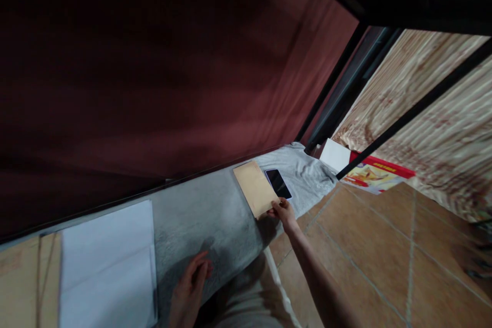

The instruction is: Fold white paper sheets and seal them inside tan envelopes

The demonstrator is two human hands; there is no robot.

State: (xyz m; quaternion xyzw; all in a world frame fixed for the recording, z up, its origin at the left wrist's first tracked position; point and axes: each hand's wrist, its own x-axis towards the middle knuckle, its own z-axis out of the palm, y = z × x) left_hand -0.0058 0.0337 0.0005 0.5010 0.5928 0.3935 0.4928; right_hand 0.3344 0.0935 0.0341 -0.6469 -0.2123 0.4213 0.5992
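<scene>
My right hand [282,211] reaches out to the near corner of a tan envelope [255,188] lying on a grey cloth-covered surface [215,210], fingers pinched on its edge. A dark phone [278,183] lies right beside the envelope. My left hand [191,287] rests flat on the grey surface close to me, fingers stretched out, holding nothing. A stack of white paper [109,266] lies to the left of that hand.
A brown envelope or board [23,279] sits at the far left edge. A dark red curtain [154,72] hangs behind the surface. On the tiled floor [384,256] to the right lie a white sheet [335,155] and a colourful red-edged booklet [371,174].
</scene>
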